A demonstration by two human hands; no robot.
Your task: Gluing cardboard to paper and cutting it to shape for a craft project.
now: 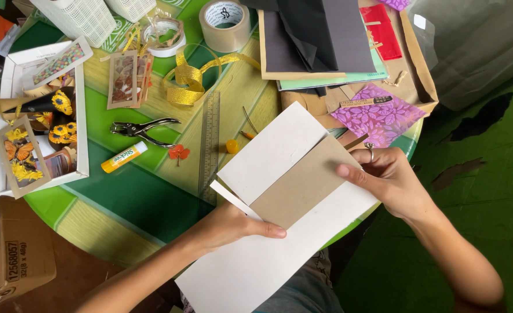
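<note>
My left hand (233, 223) pinches the near edge of a brown card strip (302, 182) that lies across a large white card sheet (268, 249), with a narrow white strip (233, 199) sticking out beside the thumb. My right hand (386, 177), a ring on one finger, holds the far right edge of the brown strip and white sheet, thumb on top. The sheets hang over the near edge of the round green and yellow table (146, 203).
On the table lie a metal ruler (210, 139), hole punch (143, 130), glue stick (123, 157), gold ribbon (190, 78), tape rolls (224, 23), a white tray of paper flowers (81, 104), stacked paper sheets (320, 40) and purple patterned paper (378, 113). A cardboard box (19, 255) stands at left.
</note>
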